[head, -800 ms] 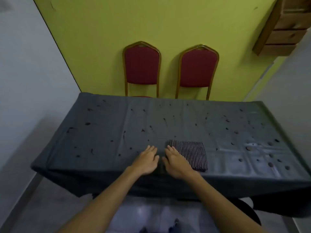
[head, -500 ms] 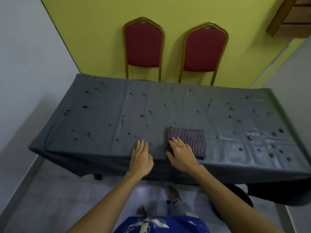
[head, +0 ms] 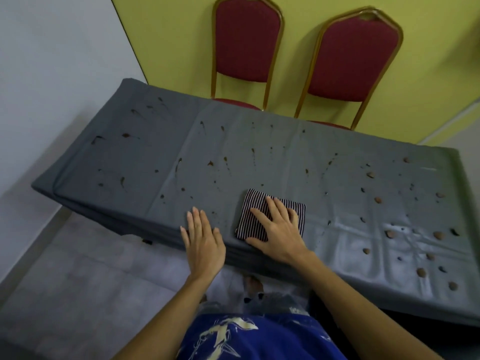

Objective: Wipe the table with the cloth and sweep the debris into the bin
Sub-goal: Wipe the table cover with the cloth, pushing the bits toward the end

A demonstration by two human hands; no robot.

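A folded dark cloth with white stripes lies near the front edge of the table, which is covered in grey fabric. My right hand lies flat on the cloth with fingers spread. To its left, my left hand rests flat at the table's front edge, fingers straight. Debris is scattered across the whole top: dark bits on the left and middle, brownish pebbles on the right. No bin is in view.
Two red chairs with gold frames stand behind the table against a yellow wall. A white wall runs along the left. Grey floor lies below the table's left front edge.
My right hand has moved from beside the cloth onto it. My left hand has slid back toward the table's front edge. The camera has tilted downward.
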